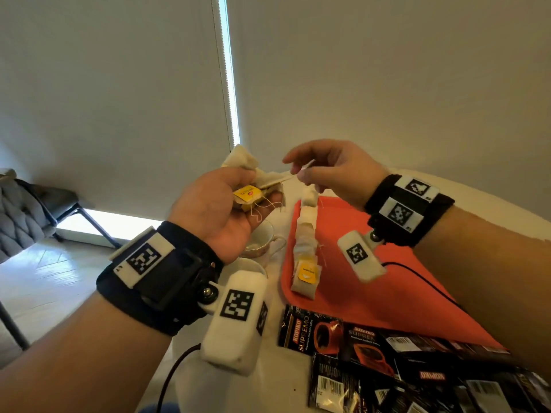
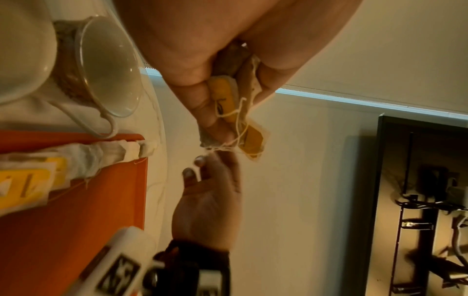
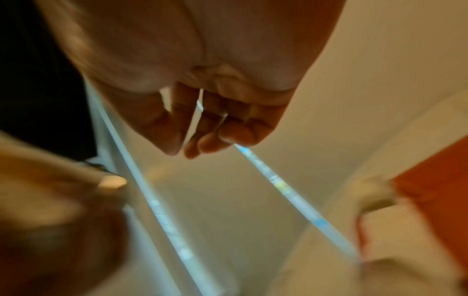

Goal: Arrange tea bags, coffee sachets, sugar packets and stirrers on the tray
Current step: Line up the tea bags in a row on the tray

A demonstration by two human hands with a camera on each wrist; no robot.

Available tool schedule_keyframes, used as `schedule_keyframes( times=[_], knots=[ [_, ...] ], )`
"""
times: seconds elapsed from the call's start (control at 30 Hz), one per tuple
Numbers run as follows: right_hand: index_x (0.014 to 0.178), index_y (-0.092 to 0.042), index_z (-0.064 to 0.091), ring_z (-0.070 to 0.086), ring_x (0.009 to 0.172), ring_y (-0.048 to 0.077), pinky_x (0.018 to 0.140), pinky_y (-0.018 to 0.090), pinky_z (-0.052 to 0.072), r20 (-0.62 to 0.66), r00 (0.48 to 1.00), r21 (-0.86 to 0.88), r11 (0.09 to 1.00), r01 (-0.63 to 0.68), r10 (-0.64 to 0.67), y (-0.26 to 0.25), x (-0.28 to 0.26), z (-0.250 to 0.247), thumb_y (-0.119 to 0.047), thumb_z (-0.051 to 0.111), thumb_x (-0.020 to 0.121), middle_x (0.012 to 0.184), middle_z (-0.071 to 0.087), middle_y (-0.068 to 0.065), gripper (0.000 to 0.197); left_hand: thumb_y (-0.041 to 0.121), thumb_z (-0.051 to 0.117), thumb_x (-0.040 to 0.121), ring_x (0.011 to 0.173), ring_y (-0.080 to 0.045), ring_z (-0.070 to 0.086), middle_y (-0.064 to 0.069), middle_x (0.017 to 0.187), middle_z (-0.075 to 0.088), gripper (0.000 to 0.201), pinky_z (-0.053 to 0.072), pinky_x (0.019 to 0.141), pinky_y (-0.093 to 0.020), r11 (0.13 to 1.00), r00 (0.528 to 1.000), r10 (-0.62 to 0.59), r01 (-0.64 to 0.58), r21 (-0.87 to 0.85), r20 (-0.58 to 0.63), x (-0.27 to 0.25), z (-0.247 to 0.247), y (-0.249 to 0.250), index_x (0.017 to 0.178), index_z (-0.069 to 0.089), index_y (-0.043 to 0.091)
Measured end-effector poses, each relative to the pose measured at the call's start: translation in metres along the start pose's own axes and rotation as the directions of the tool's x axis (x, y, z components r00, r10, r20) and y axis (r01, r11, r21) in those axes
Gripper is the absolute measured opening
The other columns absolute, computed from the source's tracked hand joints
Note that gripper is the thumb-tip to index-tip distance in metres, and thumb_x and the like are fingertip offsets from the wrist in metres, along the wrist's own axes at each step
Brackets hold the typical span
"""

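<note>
My left hand is raised above the table's left part and grips a bunch of tea bags with yellow tags and loose strings; the left wrist view shows the fingers curled round those tea bags. Just to its right, my right hand pinches a small white tea bag tag between thumb and fingers, seen edge-on as a thin tea bag tag in the blurred right wrist view. An orange tray lies below, with a row of tea bags along its left edge.
Several black coffee sachets lie on the white table in front of the tray. A white cup and a clear plastic cup stand left of the tray, under my left hand. A grey chair is at far left.
</note>
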State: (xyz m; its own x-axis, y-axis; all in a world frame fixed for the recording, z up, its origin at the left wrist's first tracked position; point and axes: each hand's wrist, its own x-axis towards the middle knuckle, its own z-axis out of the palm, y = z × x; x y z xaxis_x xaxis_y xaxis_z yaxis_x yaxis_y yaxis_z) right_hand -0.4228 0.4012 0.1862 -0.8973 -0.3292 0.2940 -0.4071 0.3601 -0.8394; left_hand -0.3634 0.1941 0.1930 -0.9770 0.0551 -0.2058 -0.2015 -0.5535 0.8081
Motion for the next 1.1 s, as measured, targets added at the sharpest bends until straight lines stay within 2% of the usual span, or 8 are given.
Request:
schedule_keyframes(
  times=[0.07,0.17,0.27,0.4,0.53,0.7,0.87,1.1],
  knots=[
    [0.113,-0.024,0.073,0.064,0.088,0.02,0.076,0.029,0.055,0.104,0.988,0.082,0.991,0.11,-0.118,-0.023,-0.02,0.005,-0.003,0.068,0.084,0.112,0.071,0.006,0.036,0.004,0.055,0.102,0.07,-0.027,0.072,-0.024,0.108,0.068,0.024,0.06,0.056,-0.03,1.0,1.0,-0.005,0.005,-0.017,0.012,-0.009,0.002,-0.002,0.124,0.061,-0.003],
    [0.102,-0.03,0.077,0.067,0.1,0.024,0.084,0.04,0.058,0.12,0.973,-0.03,0.979,0.203,-0.198,-0.044,-0.042,0.012,-0.021,0.076,0.081,0.113,0.07,-0.005,0.023,0.003,0.056,0.1,0.073,-0.026,0.071,-0.021,0.103,0.07,0.03,0.059,0.054,-0.028,1.0,0.999,-0.014,0.014,-0.011,0.042,-0.021,0.002,-0.006,0.129,0.062,0.0],
    [0.091,-0.029,0.079,0.068,0.104,0.022,0.091,0.044,0.056,-0.01,0.969,-0.027,0.969,0.247,-0.247,-0.051,-0.052,0.012,-0.028,0.08,0.083,0.11,0.072,-0.006,0.007,0.003,0.056,0.099,0.076,-0.027,0.073,-0.021,0.103,0.072,0.03,0.059,0.053,-0.029,0.999,0.997,-0.049,0.049,0.001,0.063,-0.033,0.004,-0.009,0.128,0.062,-0.001],
    [0.094,-0.023,0.078,0.073,0.088,0.027,0.083,0.049,0.06,-0.275,0.928,0.204,0.928,0.312,-0.252,-0.063,-0.057,0.009,-0.018,0.076,0.09,0.096,0.077,0.005,0.007,0.0,0.057,0.099,0.073,-0.026,0.068,-0.021,0.108,0.064,0.012,0.057,0.047,-0.027,0.997,0.998,-0.059,0.058,0.054,0.031,-0.043,0.008,-0.012,0.108,0.065,0.001],
    [0.095,-0.022,0.074,0.074,0.078,0.021,0.07,0.04,0.063,-0.274,0.957,0.12,0.984,0.134,-0.097,-0.066,-0.059,0.01,-0.023,0.072,0.095,0.085,0.076,0.0,0.002,0.008,0.063,0.099,0.068,-0.023,0.07,-0.017,0.1,0.069,0.009,0.06,0.057,-0.031,0.988,0.999,-0.036,0.036,0.148,-0.001,-0.04,0.01,-0.011,0.108,0.065,0.005],
    [0.101,-0.017,0.074,0.075,0.078,0.023,0.064,0.034,0.061,-0.275,0.961,0.158,0.986,0.045,0.0,-0.064,-0.057,0.012,-0.022,0.069,0.096,0.088,0.077,0.005,0.009,0.029,0.08,0.091,0.074,-0.023,0.075,-0.015,0.103,0.076,0.046,0.061,0.063,-0.031,0.973,0.994,0.077,-0.092,0.213,0.077,-0.026,0.01,-0.008,0.127,0.065,0.006],
    [0.102,-0.016,0.075,0.075,0.077,0.024,0.066,0.036,0.059,-0.229,0.97,0.243,0.969,-0.029,0.087,-0.056,-0.049,0.019,-0.022,0.072,0.094,0.089,0.077,0.009,0.01,0.003,0.078,0.087,0.085,-0.025,0.079,-0.017,0.106,0.079,0.037,0.062,0.07,-0.034,0.945,0.984,0.126,-0.157,0.287,0.125,-0.013,0.014,-0.011,0.123,0.069,0.007],
    [0.114,-0.011,0.064,0.074,0.08,0.028,0.069,0.037,0.06,-0.143,0.97,0.367,0.92,-0.135,0.199,-0.039,-0.033,0.003,0.0,0.075,0.086,0.09,0.077,0.014,0.032,0.003,0.079,0.088,0.078,-0.026,0.079,-0.017,0.106,0.078,0.04,0.063,0.067,-0.034,0.95,0.989,0.145,-0.149,0.275,0.034,0.019,0.018,-0.004,0.124,0.064,0.009]
  ],
)
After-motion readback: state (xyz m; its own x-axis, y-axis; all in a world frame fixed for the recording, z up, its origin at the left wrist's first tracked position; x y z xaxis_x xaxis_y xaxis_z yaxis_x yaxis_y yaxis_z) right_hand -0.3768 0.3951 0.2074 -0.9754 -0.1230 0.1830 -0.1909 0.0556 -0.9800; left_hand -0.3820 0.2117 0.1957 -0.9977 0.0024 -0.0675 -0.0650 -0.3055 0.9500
